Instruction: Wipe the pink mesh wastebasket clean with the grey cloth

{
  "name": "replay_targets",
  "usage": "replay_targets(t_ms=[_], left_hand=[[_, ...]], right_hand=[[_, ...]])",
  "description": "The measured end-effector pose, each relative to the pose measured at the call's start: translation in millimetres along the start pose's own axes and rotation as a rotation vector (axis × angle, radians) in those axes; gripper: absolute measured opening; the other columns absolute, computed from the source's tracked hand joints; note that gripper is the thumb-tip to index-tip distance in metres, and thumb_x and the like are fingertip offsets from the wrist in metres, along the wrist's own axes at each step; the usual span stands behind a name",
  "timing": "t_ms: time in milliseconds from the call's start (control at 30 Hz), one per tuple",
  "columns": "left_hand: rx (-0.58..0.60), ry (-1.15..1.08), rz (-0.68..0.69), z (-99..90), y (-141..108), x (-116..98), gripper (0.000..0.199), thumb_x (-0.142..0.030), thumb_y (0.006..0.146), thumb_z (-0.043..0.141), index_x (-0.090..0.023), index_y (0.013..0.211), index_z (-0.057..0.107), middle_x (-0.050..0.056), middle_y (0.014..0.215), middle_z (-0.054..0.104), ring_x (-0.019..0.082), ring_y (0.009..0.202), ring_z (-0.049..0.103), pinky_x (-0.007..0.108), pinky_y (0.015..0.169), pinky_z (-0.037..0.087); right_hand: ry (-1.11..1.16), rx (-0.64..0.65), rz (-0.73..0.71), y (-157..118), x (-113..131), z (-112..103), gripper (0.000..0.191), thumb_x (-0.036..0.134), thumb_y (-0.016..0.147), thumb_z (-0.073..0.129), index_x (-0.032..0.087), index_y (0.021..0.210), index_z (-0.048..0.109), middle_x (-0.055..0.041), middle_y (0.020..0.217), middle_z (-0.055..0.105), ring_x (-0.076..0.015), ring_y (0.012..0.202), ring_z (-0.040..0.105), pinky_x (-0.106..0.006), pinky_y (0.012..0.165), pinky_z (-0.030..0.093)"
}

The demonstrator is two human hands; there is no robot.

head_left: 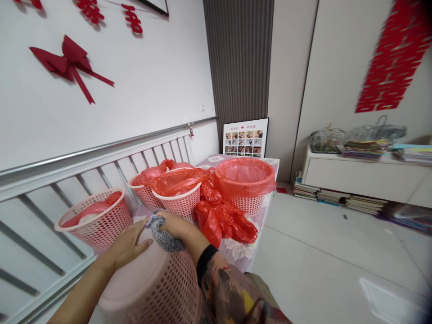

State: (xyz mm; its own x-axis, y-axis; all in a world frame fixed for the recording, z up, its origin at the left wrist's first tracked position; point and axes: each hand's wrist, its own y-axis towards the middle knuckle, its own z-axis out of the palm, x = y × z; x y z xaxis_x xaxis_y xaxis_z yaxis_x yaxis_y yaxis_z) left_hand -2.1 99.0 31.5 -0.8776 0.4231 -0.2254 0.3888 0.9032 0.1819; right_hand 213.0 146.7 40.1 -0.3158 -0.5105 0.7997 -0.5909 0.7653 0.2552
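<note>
A pale pink plastic laundry basket (pixel 162 281) with a perforated side is tipped over close to me, its solid base turned up. My left hand (pixel 130 245) grips the far edge of that base, thumb across the flat bottom and fingers stretched toward the rim. A grey fuzzy cloth (pixel 165 236) is bunched in my right hand (pixel 173 224), pressed on the basket where base meets side. Part of my right fingers is hidden by the cloth. The basket's mouth is out of view.
Beyond stand similar baskets with red plastic bags: one on the left (pixel 97 222), one in the middle (pixel 180 198), one on the right (pixel 248 202). Loose red bags (pixel 224 220) lie on the lace-covered table (pixel 241 252). White railing (pixel 77 193) runs along the left.
</note>
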Motion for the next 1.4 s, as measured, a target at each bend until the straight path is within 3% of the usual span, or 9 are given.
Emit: replay_targets(t_ms=[267, 400, 567, 733, 900, 1067, 1167, 1267, 1400], left_hand=[[-0.059, 0.061, -0.049, -1.1, -0.5, 4.9, 0.061, -0.046, 0.089, 0.044, -0.019, 0.144, 0.046, 0.011, 0.147, 0.054, 0.028, 0.136, 0.048, 0.048, 0.117, 0.035], [-0.197, 0.265, -0.286, -5.1, -13.4, -4.7, 0.062, -0.050, 0.090, 0.039, -0.018, 0.142, 0.049, 0.015, 0.150, 0.048, 0.032, 0.140, 0.042, 0.053, 0.115, 0.034], [-0.186, 0.303, -0.499, 0.4, -39.4, -16.6, 0.067, -0.061, 0.089, 0.036, -0.022, 0.142, 0.048, 0.018, 0.150, 0.046, 0.039, 0.140, 0.041, 0.063, 0.106, 0.038], [-0.154, 0.131, -0.378, 8.5, -42.5, -9.9, 0.066, -0.057, 0.089, 0.039, -0.017, 0.140, 0.050, 0.015, 0.144, 0.054, 0.032, 0.135, 0.050, 0.049, 0.112, 0.040], [-0.138, 0.028, -0.240, -0.4, -32.9, 2.2, 0.066, -0.058, 0.090, 0.041, -0.017, 0.141, 0.050, 0.012, 0.145, 0.056, 0.028, 0.136, 0.050, 0.046, 0.117, 0.037], [-0.133, -0.003, -0.256, -7.9, -22.1, 15.9, 0.070, -0.057, 0.090, 0.040, -0.010, 0.142, 0.049, 0.016, 0.148, 0.052, 0.028, 0.139, 0.047, 0.045, 0.118, 0.034], [-0.108, 0.024, -0.241, -8.0, -19.4, 20.4, 0.069, -0.057, 0.090, 0.041, -0.011, 0.141, 0.050, 0.016, 0.147, 0.053, 0.028, 0.137, 0.050, 0.044, 0.118, 0.034], [-0.064, 0.032, -0.233, -8.5, -20.4, 20.0, 0.066, -0.057, 0.091, 0.041, -0.014, 0.138, 0.054, 0.013, 0.145, 0.057, 0.027, 0.135, 0.052, 0.044, 0.118, 0.035], [-0.036, 0.050, -0.240, -10.1, -21.9, 18.4, 0.068, -0.058, 0.092, 0.039, -0.012, 0.140, 0.053, 0.014, 0.147, 0.054, 0.027, 0.136, 0.050, 0.044, 0.118, 0.034]], right_hand=[[-0.037, 0.017, 0.026, -4.9, 4.2, -0.7, 0.027, 0.014, 0.072, 0.061, 0.022, 0.097, 0.069, 0.0017, 0.087, 0.071, -0.0170, 0.078, 0.062, -0.025, 0.071, 0.045], [-0.040, -0.007, 0.028, -4.7, 1.5, 1.5, 0.027, 0.010, 0.071, 0.061, 0.022, 0.094, 0.070, 0.0020, 0.090, 0.072, -0.0172, 0.083, 0.062, -0.025, 0.074, 0.045], [0.008, -0.022, 0.029, -5.5, -1.5, 4.3, 0.031, 0.008, 0.071, 0.060, 0.022, 0.097, 0.069, 0.0022, 0.091, 0.072, -0.0167, 0.084, 0.062, -0.024, 0.075, 0.045], [0.071, -0.043, 0.038, -13.3, -2.0, 3.7, 0.035, 0.009, 0.073, 0.059, 0.022, 0.103, 0.069, 0.0016, 0.095, 0.071, -0.0169, 0.086, 0.062, -0.025, 0.077, 0.045], [0.111, -0.095, 0.036, -33.8, -3.5, 8.1, 0.051, 0.009, 0.072, 0.063, 0.023, 0.121, 0.065, -0.0032, 0.117, 0.066, -0.0201, 0.108, 0.058, -0.030, 0.096, 0.044], [0.185, -0.346, 0.006, -75.6, 5.8, 48.3, 0.056, 0.012, 0.078, 0.058, 0.026, 0.132, 0.059, -0.0072, 0.127, 0.060, -0.0244, 0.119, 0.055, -0.041, 0.107, 0.041], [0.242, -0.499, 0.001, -98.2, 2.8, 84.0, 0.070, 0.008, 0.076, 0.056, 0.025, 0.143, 0.049, -0.0106, 0.149, 0.045, -0.0303, 0.139, 0.040, -0.052, 0.118, 0.029], [0.391, -0.597, -0.031, -108.4, -19.0, 111.5, 0.061, 0.020, 0.085, 0.056, 0.026, 0.145, 0.048, -0.0083, 0.153, 0.043, -0.0302, 0.143, 0.036, -0.053, 0.121, 0.024], [0.818, -0.744, 0.169, -115.5, -65.7, 133.0, 0.045, 0.050, 0.091, 0.057, 0.024, 0.127, 0.067, -0.0072, 0.135, 0.064, -0.0283, 0.132, 0.052, -0.048, 0.117, 0.034]])
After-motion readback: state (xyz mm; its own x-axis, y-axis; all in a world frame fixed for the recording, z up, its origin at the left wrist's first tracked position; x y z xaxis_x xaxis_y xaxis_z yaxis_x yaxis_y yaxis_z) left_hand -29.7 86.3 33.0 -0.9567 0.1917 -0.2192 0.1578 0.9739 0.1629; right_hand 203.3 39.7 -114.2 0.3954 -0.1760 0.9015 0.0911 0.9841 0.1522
